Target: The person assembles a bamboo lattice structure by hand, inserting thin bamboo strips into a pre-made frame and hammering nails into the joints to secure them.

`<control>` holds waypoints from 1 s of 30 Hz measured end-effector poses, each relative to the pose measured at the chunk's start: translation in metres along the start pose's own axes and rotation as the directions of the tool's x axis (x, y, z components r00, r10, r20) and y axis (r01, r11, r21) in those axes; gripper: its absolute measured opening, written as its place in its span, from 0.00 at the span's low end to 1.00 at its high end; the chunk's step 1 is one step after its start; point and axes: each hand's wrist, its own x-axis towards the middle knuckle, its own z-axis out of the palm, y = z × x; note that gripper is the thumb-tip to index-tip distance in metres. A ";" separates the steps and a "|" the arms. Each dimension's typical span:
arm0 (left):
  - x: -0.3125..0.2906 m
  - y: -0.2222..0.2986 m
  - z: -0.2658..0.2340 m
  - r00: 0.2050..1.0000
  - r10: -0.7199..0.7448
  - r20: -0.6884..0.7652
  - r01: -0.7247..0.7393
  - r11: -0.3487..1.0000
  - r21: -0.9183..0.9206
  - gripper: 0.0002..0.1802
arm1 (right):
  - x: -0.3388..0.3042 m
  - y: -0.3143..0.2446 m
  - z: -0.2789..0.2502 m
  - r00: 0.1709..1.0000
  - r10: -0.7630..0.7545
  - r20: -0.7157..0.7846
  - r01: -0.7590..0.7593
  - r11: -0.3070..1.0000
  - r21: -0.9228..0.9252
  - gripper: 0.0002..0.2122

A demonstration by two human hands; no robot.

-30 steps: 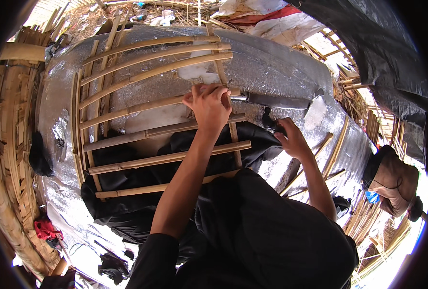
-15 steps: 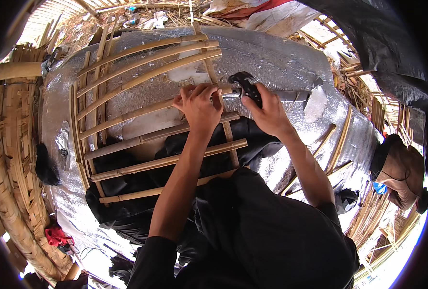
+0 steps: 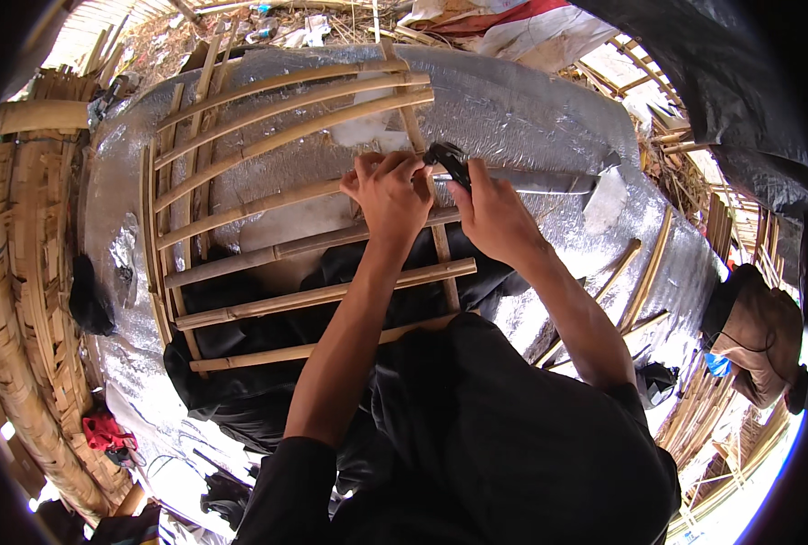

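A bamboo frame of several slats (image 3: 331, 292) across thinner upright strips lies before me, its near part over my black-clothed lap. My left hand (image 3: 390, 195) is closed at the right end of a middle slat (image 3: 249, 211), beside the right crosspiece (image 3: 413, 127). Its thumb and fingertips pinch together, and what is between them is too small to make out. My right hand (image 3: 495, 213) grips a small black hammer-like tool (image 3: 449, 162). The tool's head is right by the left fingertips; whether it touches anything there I cannot tell.
A silvery foil sheet (image 3: 513, 109) spreads beneath the frame. On it lie a long dark grey flat strip (image 3: 549, 182) and loose bamboo sticks (image 3: 645, 272). Woven bamboo (image 3: 36, 272) stands at left; a brown and black bag-like bundle (image 3: 757, 331) sits at right.
The tool has tipped down and left, its head now close to the left fingertips. My right hand has moved slightly left. The frame appears shifted a little right in view.
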 end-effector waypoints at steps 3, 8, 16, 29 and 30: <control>0.006 -0.005 0.001 1.000 0.008 -0.022 -0.007 1.000 0.009 0.04 | 0.003 -0.006 -0.005 0.998 -0.059 -0.007 0.059 0.998 0.013 0.15; 0.001 0.000 0.000 1.000 0.010 -0.007 -0.010 1.000 -0.005 0.04 | -0.001 0.010 0.010 0.995 -0.097 -0.026 0.096 0.995 -0.040 0.16; -0.002 -0.011 0.002 1.000 0.012 -0.019 -0.013 1.000 -0.011 0.05 | 0.009 -0.022 -0.032 0.995 0.101 0.001 -0.101 0.986 0.132 0.14; 0.000 -0.007 -0.003 0.998 0.010 0.054 -0.011 1.000 0.027 0.09 | 0.071 0.017 0.029 1.000 -0.019 -0.019 0.021 0.993 0.113 0.16; 0.001 -0.007 -0.003 0.998 0.012 0.063 -0.013 1.000 0.026 0.09 | 0.071 0.017 0.030 0.999 -0.018 -0.034 0.022 0.991 0.136 0.16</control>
